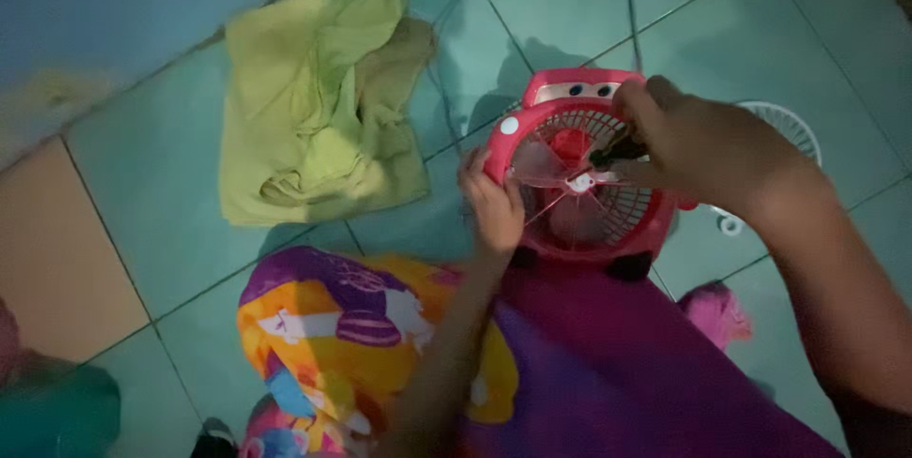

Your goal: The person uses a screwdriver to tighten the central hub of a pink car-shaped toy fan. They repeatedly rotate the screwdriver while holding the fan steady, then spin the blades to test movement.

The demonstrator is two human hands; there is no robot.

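Red toy-car fan [579, 178] stands upright right of centre on the tiled floor [142, 192]; within its round grille, blades and a red hub show; left hand [494, 206] is clamped on its left rim; right hand [679, 140] pinches a small dark tool [617, 149] at the grille; yellow-green cloth [318, 106] lies well apart, upper left; white grille [788, 125] lies behind the right hand.

A small pink-red plastic table fan [576, 171], shaped like a cartoon car with eyes at the top and dark wheel-like feet at the bottom, stands upright on the pale green tiled floor [722, 11], its round wire grille turned up toward the camera. Behind the grille show translucent blades and a white hub. A small dark tool [616, 150] lies against the grille's upper right part.
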